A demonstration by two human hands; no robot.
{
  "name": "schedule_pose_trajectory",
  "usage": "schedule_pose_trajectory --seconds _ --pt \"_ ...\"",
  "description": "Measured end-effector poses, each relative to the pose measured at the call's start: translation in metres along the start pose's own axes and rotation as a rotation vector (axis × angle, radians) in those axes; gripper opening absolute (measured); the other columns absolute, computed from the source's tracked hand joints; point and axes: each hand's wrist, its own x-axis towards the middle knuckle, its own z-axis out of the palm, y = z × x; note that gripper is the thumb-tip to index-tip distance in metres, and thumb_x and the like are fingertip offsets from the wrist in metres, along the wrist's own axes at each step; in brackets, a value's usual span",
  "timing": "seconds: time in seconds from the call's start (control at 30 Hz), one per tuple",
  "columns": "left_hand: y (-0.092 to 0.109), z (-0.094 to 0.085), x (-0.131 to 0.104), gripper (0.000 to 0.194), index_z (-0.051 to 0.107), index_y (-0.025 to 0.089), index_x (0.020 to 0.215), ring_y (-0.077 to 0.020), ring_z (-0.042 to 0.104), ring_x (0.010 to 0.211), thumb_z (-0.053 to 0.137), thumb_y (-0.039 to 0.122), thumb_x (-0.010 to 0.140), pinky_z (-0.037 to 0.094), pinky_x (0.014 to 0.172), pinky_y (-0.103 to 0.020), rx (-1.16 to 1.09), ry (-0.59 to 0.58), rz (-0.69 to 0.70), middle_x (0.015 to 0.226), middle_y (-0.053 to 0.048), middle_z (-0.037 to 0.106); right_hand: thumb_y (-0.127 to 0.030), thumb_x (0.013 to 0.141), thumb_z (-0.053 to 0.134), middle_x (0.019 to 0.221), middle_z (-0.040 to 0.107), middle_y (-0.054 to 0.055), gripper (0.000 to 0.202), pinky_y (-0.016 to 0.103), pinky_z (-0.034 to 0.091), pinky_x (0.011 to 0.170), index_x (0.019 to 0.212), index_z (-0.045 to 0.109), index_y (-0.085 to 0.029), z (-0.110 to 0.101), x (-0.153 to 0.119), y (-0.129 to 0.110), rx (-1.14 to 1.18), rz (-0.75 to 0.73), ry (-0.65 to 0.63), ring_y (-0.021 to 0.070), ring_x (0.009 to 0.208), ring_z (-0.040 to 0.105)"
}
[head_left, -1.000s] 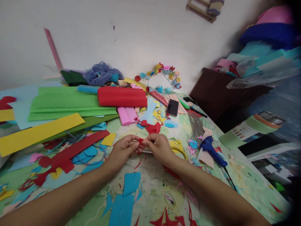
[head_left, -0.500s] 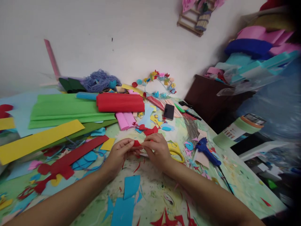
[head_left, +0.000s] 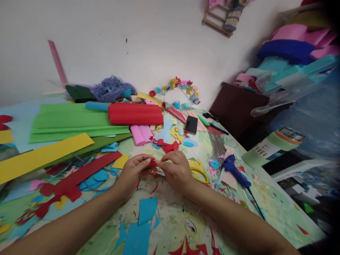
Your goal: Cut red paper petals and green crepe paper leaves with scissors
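Note:
Near the middle of the table, my left hand [head_left: 136,174] pinches a small red paper piece [head_left: 153,163] between thumb and fingers. My right hand [head_left: 177,170] is close beside it, thumb and fingertips pressed together at the right edge of that piece; how much of it they grip is too small to tell. Yellow-handled scissors [head_left: 199,175] lie just right of my right hand, partly hidden by it. Red scraps [head_left: 171,147] rest behind both hands, and blue paper [head_left: 147,210] lies in front of them.
Rolled red paper [head_left: 136,114], green sheets [head_left: 69,120] and a yellow strip [head_left: 45,156] cover the left. On the right are a blue glue gun [head_left: 236,171] with its cord, a phone [head_left: 191,125] and a green bottle [head_left: 273,147]. A flower wreath [head_left: 177,105] stands behind.
The fingertips have shifted slightly around the red piece, and less of it rises above them. The whole view has moved a little.

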Motion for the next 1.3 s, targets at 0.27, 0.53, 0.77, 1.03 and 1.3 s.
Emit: schedule_pose_trajectory --seconds 0.27,0.53,0.77,1.03,1.3 --pt "0.002 0.002 -0.002 0.024 0.066 0.015 0.087 -0.0162 0.068 0.067 0.074 0.027 0.068 0.056 0.063 -0.027 0.031 -0.016 -0.019 0.074 -0.004 0.073 -0.009 0.084 0.050 0.088 0.067 0.005 0.022 0.033 0.040 0.072 0.089 0.068 -0.021 -0.001 0.000 -0.005 0.036 -0.012 -0.021 0.0173 0.081 0.054" --pt "0.002 0.000 -0.003 0.018 0.068 0.014 0.084 -0.0161 0.068 0.071 0.073 0.021 0.068 0.056 0.070 -0.027 -0.021 -0.063 -0.018 0.079 -0.005 0.074 -0.016 0.084 0.055 0.080 0.066 0.005 0.013 0.033 0.043 0.073 0.084 0.068 -0.020 -0.003 0.003 -0.003 0.182 0.224 -0.038 0.0182 0.078 0.057" --pt "0.003 0.001 -0.002 0.014 0.067 0.014 0.079 -0.0163 0.068 0.068 0.072 0.023 0.070 0.055 0.071 -0.029 -0.014 -0.082 -0.028 0.076 -0.005 0.073 -0.016 0.083 0.054 0.081 0.068 0.005 0.016 0.033 0.044 0.075 0.090 0.068 -0.020 -0.002 0.003 -0.004 0.203 0.266 -0.070 0.0188 0.080 0.059" --pt "0.002 0.002 -0.002 0.017 0.067 0.016 0.080 -0.0144 0.067 0.063 0.075 0.027 0.069 0.053 0.063 -0.024 0.062 -0.077 -0.013 0.072 -0.003 0.073 -0.032 0.084 0.056 0.084 0.069 0.005 0.019 0.033 0.044 0.078 0.093 0.067 -0.019 -0.011 0.007 -0.011 0.262 0.315 -0.114 0.0190 0.081 0.061" --pt "-0.004 -0.002 -0.002 0.018 0.069 0.018 0.082 -0.0130 0.066 0.065 0.076 0.027 0.068 0.051 0.065 -0.022 0.190 -0.093 0.031 0.073 -0.001 0.072 -0.011 0.072 0.058 0.069 0.069 0.002 0.013 0.025 0.046 0.065 0.076 0.069 -0.015 -0.003 0.010 -0.006 0.384 0.596 -0.146 0.0144 0.065 0.062"
